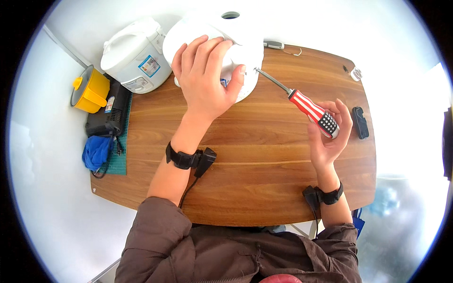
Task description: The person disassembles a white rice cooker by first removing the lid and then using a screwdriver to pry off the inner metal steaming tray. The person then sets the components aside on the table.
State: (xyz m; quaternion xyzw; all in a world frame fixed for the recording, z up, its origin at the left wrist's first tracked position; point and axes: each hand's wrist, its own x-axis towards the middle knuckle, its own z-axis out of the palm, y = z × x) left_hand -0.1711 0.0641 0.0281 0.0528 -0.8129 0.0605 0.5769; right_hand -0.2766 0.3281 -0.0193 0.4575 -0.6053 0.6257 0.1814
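A white rounded appliance [250,52] with a dark round opening on top stands at the far middle of the table; its exact kind I cannot tell. My left hand [203,78] grips it from the near left, fingers spread over its top and thumb apart on the near side, covering part of it. In my right hand [332,134] is a screwdriver [306,106], its handle patterned in red and white stripes with white stars on black. The metal shaft points up and left, and its tip meets or nearly meets the appliance's right side.
Beside the appliance, at far left, stands a white rice cooker [134,59]. A yellow lidded pot [94,89], a black case [106,120] and a blue cloth [96,153] sit by a green mat [120,160]. A black object [360,122] lies at the right, a grey-handled tool [273,45] behind.
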